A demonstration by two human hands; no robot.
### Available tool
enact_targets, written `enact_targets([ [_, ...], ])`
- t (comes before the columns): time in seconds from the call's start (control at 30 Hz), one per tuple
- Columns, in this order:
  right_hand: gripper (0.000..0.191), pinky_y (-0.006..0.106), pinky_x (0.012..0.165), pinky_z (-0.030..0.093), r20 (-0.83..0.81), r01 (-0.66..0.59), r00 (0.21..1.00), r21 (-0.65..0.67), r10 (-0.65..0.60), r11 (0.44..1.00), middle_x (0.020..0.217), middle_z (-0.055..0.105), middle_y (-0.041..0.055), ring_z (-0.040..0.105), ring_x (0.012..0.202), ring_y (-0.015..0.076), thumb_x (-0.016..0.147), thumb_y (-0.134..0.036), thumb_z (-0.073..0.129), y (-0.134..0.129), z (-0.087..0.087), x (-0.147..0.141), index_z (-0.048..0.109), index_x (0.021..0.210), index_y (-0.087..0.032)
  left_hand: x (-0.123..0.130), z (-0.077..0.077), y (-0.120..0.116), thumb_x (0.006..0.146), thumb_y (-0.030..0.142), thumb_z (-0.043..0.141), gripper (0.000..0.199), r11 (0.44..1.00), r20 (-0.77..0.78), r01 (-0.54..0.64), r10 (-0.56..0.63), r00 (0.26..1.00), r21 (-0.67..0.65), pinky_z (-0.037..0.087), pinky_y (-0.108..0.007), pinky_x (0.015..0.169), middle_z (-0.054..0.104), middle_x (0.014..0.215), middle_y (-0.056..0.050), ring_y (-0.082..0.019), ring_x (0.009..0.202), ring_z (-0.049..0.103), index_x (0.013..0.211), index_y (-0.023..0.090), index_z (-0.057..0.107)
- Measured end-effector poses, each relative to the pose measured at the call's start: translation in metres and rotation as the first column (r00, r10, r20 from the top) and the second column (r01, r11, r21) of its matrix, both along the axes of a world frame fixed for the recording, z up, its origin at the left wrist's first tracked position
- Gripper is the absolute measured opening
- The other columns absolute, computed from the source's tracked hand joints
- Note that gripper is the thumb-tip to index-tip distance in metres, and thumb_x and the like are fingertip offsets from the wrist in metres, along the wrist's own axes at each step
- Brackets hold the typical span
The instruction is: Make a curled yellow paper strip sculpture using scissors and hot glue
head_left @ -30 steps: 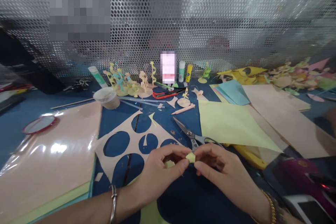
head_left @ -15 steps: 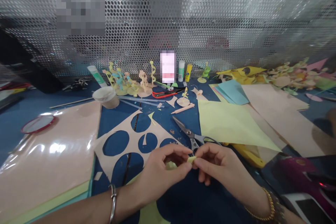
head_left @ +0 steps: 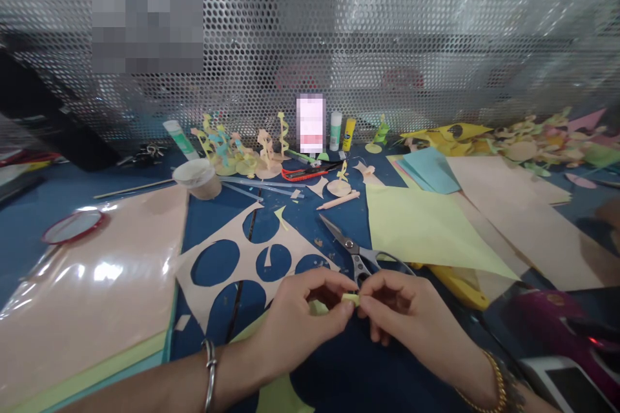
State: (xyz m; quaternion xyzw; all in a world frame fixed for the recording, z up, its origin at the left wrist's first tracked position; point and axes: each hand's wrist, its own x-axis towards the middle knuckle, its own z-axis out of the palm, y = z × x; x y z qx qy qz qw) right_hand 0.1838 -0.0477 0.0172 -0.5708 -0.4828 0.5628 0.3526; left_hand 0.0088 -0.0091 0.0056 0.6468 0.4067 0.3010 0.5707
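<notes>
Between my fingertips is a small roll of pale yellow-green paper (head_left: 351,299). My left hand (head_left: 310,316) pinches its left side with thumb and fingers. At its right end, the thumb and forefinger of my right hand (head_left: 407,313) are closed on it. Part of the paper is hidden behind the fingers. Just beyond my hands lie grey-handled scissors (head_left: 356,248), blades pointing away to the left. A pink paper sheet with round cut-outs (head_left: 249,245) lies beyond my left hand, and a yellow-green cut sheet (head_left: 281,393) is partly under my left wrist.
Pink sheets in clear plastic (head_left: 111,271) lie left, near a white tub (head_left: 197,179). Curled paper figures (head_left: 232,155), glue sticks (head_left: 335,131) and a red cutter (head_left: 305,172) line the back. Yellow-green paper (head_left: 426,226) and a purple device (head_left: 557,316) are at right.
My fingers have shifted slightly on the paper roll, which now lies more level and a little further left. Both hands keep their grip; the camera view has moved slightly.
</notes>
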Motion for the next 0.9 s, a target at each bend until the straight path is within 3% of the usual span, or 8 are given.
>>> enact_targets([
  [0.23, 0.012, 0.018, 0.047, 0.048, 0.053, -0.002, 0.999, 0.014, 0.001, 1.000, 0.063, 0.062, -0.0020, 0.056, 0.047, 0.0074, 0.079, -0.029, 0.063, -0.0012, -0.0003, 0.0003, 0.064, 0.075, -0.017, -0.0018, -0.0033, 0.0000, 0.078, 0.014, 0.064, 0.018, 1.000, 0.016, 0.022, -0.023, 1.000, 0.022, 0.050, -0.023, 0.067, 0.067, 0.079, 0.001, -0.013, 0.071, 0.063, 0.094, 0.021, 0.065],
  [0.67, 0.014, 0.019, 0.048, 0.045, 0.095, -0.060, 0.994, 0.014, 0.058, 0.998, 0.063, 0.059, -0.0037, 0.055, 0.048, 0.0079, 0.084, -0.029, 0.055, -0.0027, -0.0042, -0.0006, 0.057, 0.075, -0.019, 0.0017, -0.0038, -0.0016, 0.078, 0.016, 0.064, 0.006, 0.995, 0.011, 0.030, -0.029, 1.000, -0.090, 0.049, -0.021, 0.062, 0.071, 0.073, -0.001, -0.013, 0.067, 0.065, 0.081, 0.018, 0.069],
  [0.9, 0.010, 0.019, 0.049, 0.045, 0.182, -0.071, 0.981, 0.044, 0.062, 0.996, 0.057, 0.057, -0.0052, 0.056, 0.048, 0.0090, 0.082, -0.026, 0.057, -0.0027, -0.0038, -0.0002, 0.057, 0.074, -0.020, 0.0024, 0.0019, -0.0010, 0.077, 0.014, 0.061, 0.007, 0.997, -0.014, 0.027, -0.028, 1.000, -0.070, 0.050, -0.022, 0.061, 0.068, 0.069, -0.001, -0.014, 0.064, 0.064, 0.080, 0.016, 0.067],
])
